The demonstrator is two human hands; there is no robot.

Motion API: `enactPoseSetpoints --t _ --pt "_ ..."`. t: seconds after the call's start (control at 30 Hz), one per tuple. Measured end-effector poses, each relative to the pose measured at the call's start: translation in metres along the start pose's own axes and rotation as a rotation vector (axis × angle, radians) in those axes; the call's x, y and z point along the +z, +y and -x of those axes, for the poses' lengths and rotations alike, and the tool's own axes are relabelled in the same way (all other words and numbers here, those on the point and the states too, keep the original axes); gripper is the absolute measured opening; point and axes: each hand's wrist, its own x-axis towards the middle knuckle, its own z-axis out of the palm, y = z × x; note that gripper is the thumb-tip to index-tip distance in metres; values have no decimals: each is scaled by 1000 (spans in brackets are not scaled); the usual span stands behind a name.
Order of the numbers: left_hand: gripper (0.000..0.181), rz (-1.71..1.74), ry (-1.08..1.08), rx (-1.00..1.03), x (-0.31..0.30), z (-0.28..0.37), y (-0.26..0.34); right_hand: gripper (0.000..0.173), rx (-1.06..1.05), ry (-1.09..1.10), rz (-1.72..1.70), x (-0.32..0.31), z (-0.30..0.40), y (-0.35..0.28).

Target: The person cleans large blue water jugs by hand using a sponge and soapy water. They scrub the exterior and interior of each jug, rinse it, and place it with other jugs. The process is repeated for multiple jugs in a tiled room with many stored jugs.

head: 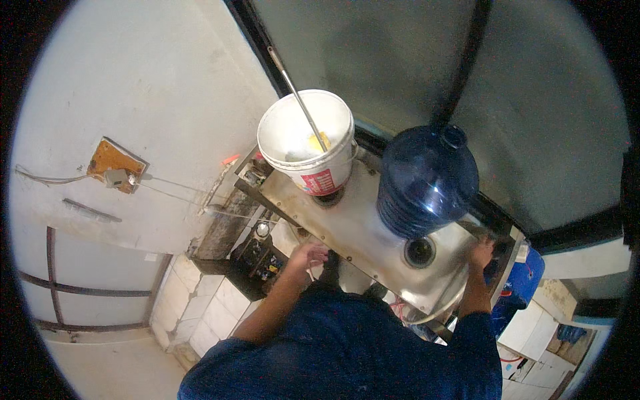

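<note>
Before me is a stainless steel bench top [360,220] with round openings. My left hand [310,256] is by its front edge, fingers partly curled; whether they touch or grip anything is unclear. My right hand [481,252] lies at the right end of the top, near a pale hose [447,305], its fingers blurred and partly lost in shadow. Between and beyond my hands stands a blue translucent water jug [425,185], beside an uncovered round opening [420,252]. To its left a white plastic bucket [280,150] sits over another opening. A long-handled tool [302,102] leans inside it, by a yellow piece [318,142].
Dark-framed glass panels [380,65] rise behind the bench. A blue plastic container [527,277] stands off its right end. On the left wall is an electrical fitting [117,177] with cables. A dark unit [257,255] and white tiles [220,300] lie left of me.
</note>
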Motion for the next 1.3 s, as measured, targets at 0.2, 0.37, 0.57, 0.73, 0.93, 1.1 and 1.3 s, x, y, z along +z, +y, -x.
enactPoseSetpoints --t 0.2,0.37,0.57,0.73,0.93,1.1,1.3 --pt "26 -28 208 633 -37 -45 130 31 -90 872 -628 -137 50 -106" --pt "27 -304 322 991 -56 -112 277 20 -766 720 -899 -248 122 -309" --pt "30 -761 272 1333 -82 -237 315 29 -1012 -555 -785 -230 64 -612" --pt "26 -839 262 1279 -73 -236 317 43 -1121 -671 -187 -26 -12 -715" --pt "24 -796 288 1239 -82 -224 318 40 -1171 -791 62 29 -16 -713" --pt "25 -849 271 1213 -81 -223 320 37 -1136 -712 103 21 22 -706" --pt "25 -801 281 1225 -81 -228 318 35 -1103 -556 -5 -90 32 -737"
